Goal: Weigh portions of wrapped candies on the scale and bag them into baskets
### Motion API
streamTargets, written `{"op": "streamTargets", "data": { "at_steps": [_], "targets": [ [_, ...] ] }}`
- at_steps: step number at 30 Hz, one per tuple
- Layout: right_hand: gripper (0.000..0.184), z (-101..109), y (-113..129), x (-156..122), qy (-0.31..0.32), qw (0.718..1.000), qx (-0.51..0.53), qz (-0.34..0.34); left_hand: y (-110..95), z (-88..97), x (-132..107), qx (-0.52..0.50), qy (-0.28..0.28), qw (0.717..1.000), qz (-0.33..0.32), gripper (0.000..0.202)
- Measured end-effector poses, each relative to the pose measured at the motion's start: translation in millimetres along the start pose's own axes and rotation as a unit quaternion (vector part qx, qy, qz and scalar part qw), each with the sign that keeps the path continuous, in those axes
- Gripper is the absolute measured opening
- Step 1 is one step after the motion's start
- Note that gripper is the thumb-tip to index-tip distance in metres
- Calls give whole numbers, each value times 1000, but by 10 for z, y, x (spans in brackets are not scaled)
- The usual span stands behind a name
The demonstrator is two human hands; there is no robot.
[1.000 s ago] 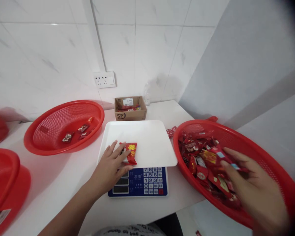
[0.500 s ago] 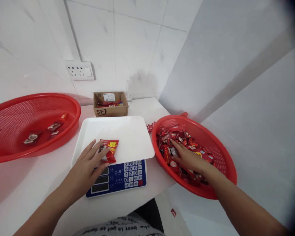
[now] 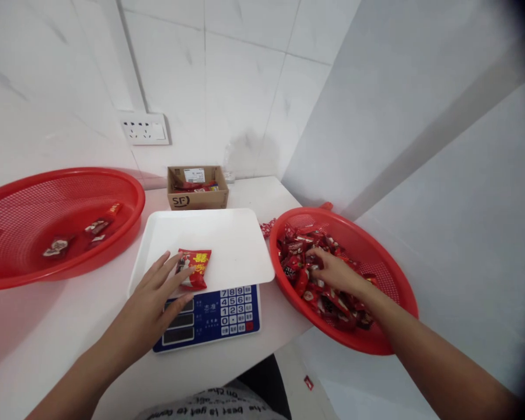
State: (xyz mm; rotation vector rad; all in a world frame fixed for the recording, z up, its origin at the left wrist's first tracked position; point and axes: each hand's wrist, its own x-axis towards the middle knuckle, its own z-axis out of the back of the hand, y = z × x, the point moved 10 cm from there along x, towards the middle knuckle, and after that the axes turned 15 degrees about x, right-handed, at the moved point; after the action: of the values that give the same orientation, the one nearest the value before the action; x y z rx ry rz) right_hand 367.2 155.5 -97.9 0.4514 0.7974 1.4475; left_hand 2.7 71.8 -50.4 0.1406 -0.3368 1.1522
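Observation:
My left hand (image 3: 157, 294) lies flat with fingers spread on the front left of the white scale tray (image 3: 227, 239), its fingertips touching a red snack packet (image 3: 194, 268). My right hand (image 3: 332, 270) reaches into the red basket (image 3: 389, 274) at the right, fingers curled down among the pile of red candy packets (image 3: 308, 274). What those fingers hold is hidden by the pile. The blue keypad of the scale (image 3: 227, 315) shows below the tray.
A large red basket (image 3: 126, 192) at the left holds a few packets. A small cardboard box (image 3: 196, 188) stands behind the scale by the wall. One loose packet (image 3: 268, 226) lies between tray and right basket. The counter edge runs close in front.
My right hand has gone deeper into the right basket and its fingers have curled among the packets. The view swung right a second ago. My left hand stays on the packet.

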Motion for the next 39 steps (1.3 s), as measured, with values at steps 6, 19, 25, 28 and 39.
{"op": "streamTargets", "data": {
  "at_steps": [6,19,25,28,39],
  "targets": [
    [23,236,138,-70,-56,992,110,7,44,12,-35,-1,-3,1000,12,41],
    [38,32,-117,48,-30,993,94,-60,8,-48,-42,-34,-9,999,8,38],
    [28,36,-23,-32,1,986,141,-87,22,-27,-66,-11,1,1000,9,38],
    [26,112,45,-83,-13,983,159,-85,14,-35,-67,-8,-4,1000,3,38],
    [13,409,66,-140,-131,967,190,-106,26,-86,-70,-12,1,1000,0,41]
  ]
}}
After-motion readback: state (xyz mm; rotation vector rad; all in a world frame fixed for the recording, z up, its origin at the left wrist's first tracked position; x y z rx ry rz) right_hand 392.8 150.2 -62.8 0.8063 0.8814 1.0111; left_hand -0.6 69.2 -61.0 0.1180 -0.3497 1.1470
